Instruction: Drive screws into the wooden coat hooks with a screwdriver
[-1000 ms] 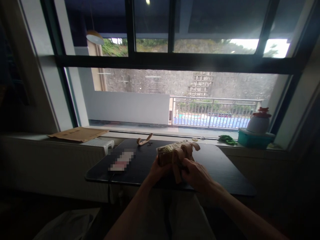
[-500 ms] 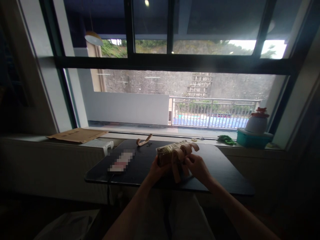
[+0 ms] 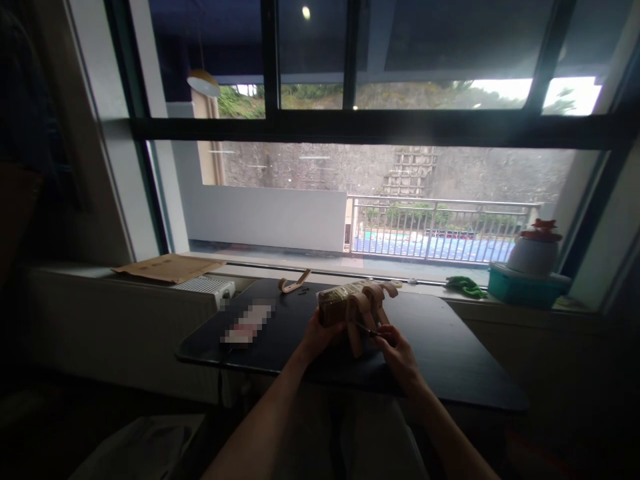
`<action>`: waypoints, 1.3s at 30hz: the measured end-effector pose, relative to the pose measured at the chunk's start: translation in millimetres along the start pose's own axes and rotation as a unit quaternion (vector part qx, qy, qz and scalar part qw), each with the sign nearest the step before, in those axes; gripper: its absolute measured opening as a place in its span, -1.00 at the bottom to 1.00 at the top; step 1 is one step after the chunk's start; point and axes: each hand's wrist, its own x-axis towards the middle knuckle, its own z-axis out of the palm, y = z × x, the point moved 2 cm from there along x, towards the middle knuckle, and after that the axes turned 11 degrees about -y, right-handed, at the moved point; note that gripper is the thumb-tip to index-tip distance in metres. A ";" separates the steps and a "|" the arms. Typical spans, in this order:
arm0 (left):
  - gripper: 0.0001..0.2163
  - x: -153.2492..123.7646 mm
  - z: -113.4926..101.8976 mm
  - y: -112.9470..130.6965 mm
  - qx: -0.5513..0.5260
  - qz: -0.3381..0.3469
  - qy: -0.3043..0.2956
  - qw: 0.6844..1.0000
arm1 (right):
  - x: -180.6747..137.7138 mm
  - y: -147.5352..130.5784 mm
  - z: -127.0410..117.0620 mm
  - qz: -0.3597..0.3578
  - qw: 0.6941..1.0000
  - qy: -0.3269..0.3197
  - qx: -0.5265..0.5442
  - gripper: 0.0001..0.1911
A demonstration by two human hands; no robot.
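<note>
My left hand (image 3: 318, 335) grips the near left end of a wooden model (image 3: 356, 303) made of curved pale pieces, held just above the black table (image 3: 450, 347). My right hand (image 3: 395, 347) is closed in a pinch on a thin dark tool (image 3: 367, 329), whose tip points at the model's lower curved leg. Both forearms reach in from the bottom of the view.
A loose curved wooden piece (image 3: 295, 283) and small dark bits lie at the table's far edge. A blurred flat object (image 3: 247, 323) lies at the left. On the window sill are a brown envelope (image 3: 167, 267), a white box (image 3: 207, 287), a green item (image 3: 465, 286) and a teal container (image 3: 527, 286).
My right hand has drawn back from the model's leg and now pinches a thin tool pointed at it. The view has shifted slightly left. My left hand keeps its grip.
</note>
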 end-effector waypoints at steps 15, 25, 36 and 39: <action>-0.45 -3.0 3.1 0.4 0.027 -0.001 0.019 0.999 | -16.7 -10.9 5.7 -0.082 0.990 0.102 -0.057 -0.79; -0.44 1.0 -0.1 -7.1 0.035 0.013 0.009 0.999 | -21.2 -12.5 9.7 -0.098 0.986 0.102 -0.085 -0.74; -0.41 1.7 -1.7 -9.2 0.030 0.012 -0.003 0.999 | -16.4 -15.9 3.7 -0.056 0.984 0.121 -0.116 -0.68; -0.42 1.5 -1.8 -9.2 0.034 0.005 0.003 0.999 | -19.7 -19.5 6.1 -0.064 0.982 0.116 -0.131 -0.71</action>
